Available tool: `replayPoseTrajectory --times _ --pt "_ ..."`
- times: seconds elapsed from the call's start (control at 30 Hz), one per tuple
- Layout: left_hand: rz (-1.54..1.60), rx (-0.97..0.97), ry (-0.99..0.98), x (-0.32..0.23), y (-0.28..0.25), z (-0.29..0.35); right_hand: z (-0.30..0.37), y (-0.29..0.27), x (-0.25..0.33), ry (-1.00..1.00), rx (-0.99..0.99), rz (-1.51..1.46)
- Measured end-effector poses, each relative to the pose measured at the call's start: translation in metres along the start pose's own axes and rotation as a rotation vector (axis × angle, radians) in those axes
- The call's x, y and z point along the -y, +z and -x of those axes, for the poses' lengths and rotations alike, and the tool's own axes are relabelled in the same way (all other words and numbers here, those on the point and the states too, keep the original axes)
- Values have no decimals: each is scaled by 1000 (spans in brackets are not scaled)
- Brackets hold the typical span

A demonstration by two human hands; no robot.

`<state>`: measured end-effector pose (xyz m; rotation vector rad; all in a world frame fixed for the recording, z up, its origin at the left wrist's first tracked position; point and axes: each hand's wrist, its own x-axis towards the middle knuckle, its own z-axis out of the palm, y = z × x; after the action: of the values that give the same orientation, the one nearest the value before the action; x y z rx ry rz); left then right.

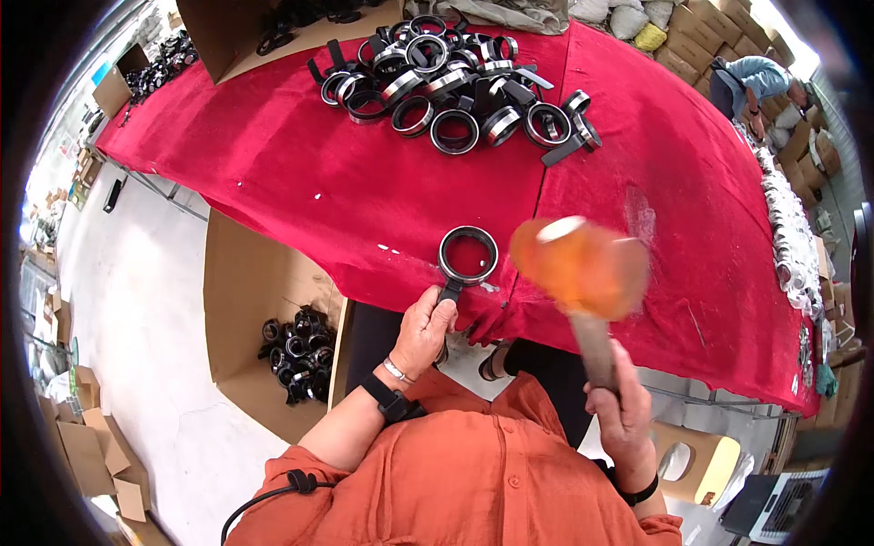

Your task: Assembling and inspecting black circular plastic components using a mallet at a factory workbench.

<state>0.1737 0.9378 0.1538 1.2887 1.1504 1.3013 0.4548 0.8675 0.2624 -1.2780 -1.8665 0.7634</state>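
Observation:
My left hand (pixel 421 332) is closed on the short black handle of a black-and-silver ring (pixel 447 275), shaped like a magnifying glass frame. The ring lies at the near edge of the red cloth-covered table (pixel 382 196), and red cloth shows through its middle. In my right hand (pixel 624 409) is the pale handle of a mallet (pixel 583 264). Its orange head, smeared by motion, is raised to the right of the ring and apart from it. Farther back on the table lies a heap of similar handled rings (pixel 401 87).
A cardboard box (pixel 232 309) with several handled rings inside stands below the table at left. Another open carton (pixel 218 41) is at the back left. Silvery parts (pixel 787 232) line the right edge. A person (pixel 760 77) bends at the far right, near stacked cartons (pixel 719 32).

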Motion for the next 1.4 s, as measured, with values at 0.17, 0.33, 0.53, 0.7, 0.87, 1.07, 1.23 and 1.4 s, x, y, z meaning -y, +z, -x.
replayPoseTrajectory --times 0.17,0.33,0.53,0.7,0.87,1.07,1.23,1.4 --pt "48 18 28 9 -3 -5 -13 0 6 119 118 41" --pt "75 112 -15 4 -14 -3 -29 0 36 -44 -13 -199" --pt "13 75 -64 1 -12 -4 -77 38 38 -120 265 138" --pt "-75 62 -41 2 -15 -1 -92 39 57 -182 37 -67" --pt "-81 47 -39 -4 -13 -6 -118 56 13 -48 192 86" --pt "-45 109 -55 -2 -18 -4 -111 28 51 87 11 -139" --pt "-11 96 -43 0 -17 -4 -101 32 6 391 158 -295" --pt "7 100 -25 0 -19 -3 -101 11 30 380 134 -341"
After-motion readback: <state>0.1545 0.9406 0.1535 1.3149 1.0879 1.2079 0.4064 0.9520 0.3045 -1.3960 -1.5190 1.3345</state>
